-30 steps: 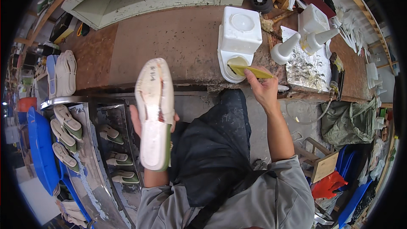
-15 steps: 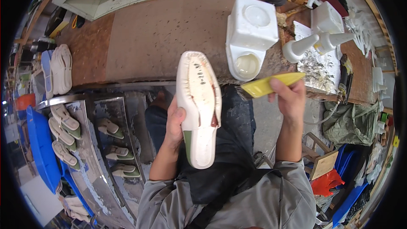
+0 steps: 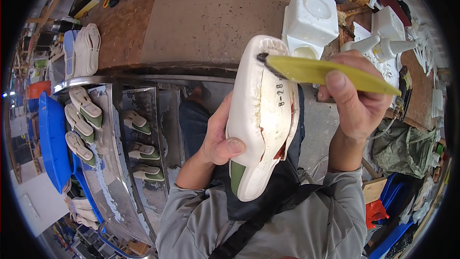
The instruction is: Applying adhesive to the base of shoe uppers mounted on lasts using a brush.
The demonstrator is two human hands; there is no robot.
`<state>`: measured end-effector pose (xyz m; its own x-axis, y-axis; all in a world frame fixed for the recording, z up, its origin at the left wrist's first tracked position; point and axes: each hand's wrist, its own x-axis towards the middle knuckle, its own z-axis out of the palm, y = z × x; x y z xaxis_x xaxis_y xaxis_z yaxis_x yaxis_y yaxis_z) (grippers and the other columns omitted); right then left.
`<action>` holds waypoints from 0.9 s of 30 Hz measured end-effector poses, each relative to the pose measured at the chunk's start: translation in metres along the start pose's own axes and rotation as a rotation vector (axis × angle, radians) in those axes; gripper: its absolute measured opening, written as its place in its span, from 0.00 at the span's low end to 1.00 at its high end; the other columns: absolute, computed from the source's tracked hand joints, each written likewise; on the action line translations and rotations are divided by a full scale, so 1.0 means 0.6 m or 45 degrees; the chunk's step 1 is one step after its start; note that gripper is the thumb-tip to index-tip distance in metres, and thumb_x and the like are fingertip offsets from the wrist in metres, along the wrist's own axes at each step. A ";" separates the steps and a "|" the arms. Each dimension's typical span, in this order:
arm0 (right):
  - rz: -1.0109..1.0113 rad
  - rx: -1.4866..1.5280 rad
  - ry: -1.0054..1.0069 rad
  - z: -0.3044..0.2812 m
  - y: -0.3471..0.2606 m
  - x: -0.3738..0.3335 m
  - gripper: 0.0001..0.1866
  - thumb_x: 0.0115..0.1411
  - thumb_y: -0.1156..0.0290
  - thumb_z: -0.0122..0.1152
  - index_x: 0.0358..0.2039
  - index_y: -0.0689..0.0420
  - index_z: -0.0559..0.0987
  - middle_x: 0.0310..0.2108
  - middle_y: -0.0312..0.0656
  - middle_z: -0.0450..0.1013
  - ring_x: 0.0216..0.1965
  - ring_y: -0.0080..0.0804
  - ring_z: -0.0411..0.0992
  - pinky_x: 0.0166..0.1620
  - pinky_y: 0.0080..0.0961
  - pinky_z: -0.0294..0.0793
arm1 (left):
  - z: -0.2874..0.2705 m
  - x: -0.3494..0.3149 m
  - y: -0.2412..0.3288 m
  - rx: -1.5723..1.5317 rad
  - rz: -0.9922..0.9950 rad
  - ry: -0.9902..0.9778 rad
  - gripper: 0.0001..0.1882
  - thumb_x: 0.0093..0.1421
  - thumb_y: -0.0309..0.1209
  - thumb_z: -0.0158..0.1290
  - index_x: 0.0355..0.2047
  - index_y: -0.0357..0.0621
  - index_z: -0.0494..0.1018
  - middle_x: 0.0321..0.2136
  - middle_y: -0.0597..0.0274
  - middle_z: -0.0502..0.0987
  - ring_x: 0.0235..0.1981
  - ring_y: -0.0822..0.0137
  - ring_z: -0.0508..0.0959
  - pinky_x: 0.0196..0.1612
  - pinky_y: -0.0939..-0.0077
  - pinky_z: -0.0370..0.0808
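My left hand [image 3: 219, 139] is wrapped round the side of a white slipper [image 3: 249, 105] held bottom-up, its thumb on the edge. The slipper has a green heel-side patch, a gathered white edge round the sole and a reddish-brown gap along one side. Between the fingers and thumb of my right hand [image 3: 354, 98] is a flat yellow-handled brush [image 3: 311, 69]. Its dark bristles touch the underside of the slipper near the toe. Behind the slipper's toe stands a white glue dispenser [image 3: 311, 17], its front cup partly hidden.
On the left, a metal rack [image 3: 108, 129] bears several green-and-white slippers. White soles [image 3: 87, 50] stand at the left of the brown workbench [image 3: 191, 24]. White nozzle bottles [image 3: 366, 44] are on its right. A blue plastic panel [image 3: 51, 139] leans at far left.
My right hand has brought the brush left onto the slipper's underside. The slipper is now higher and tilted, its toe closer. The whole view has shifted a little.
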<state>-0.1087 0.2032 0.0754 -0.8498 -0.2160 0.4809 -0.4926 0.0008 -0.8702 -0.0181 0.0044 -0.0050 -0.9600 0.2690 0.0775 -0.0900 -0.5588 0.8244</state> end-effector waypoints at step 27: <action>-0.474 0.231 -0.459 0.015 -0.066 -0.133 0.08 0.46 0.77 0.63 0.26 0.68 0.77 0.17 0.45 0.72 0.15 0.29 0.70 0.15 0.20 0.66 | 0.066 -0.061 0.051 0.003 0.161 0.340 0.43 0.50 0.50 0.54 0.57 0.34 0.50 0.48 0.52 0.65 0.48 0.64 0.69 0.50 0.71 0.66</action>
<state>-0.0199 0.2113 0.0705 -0.4902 -0.4906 0.7204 -0.6803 -0.3014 -0.6681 0.0249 0.0084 0.0393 -0.9994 -0.0191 0.0295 0.0351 -0.5727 0.8190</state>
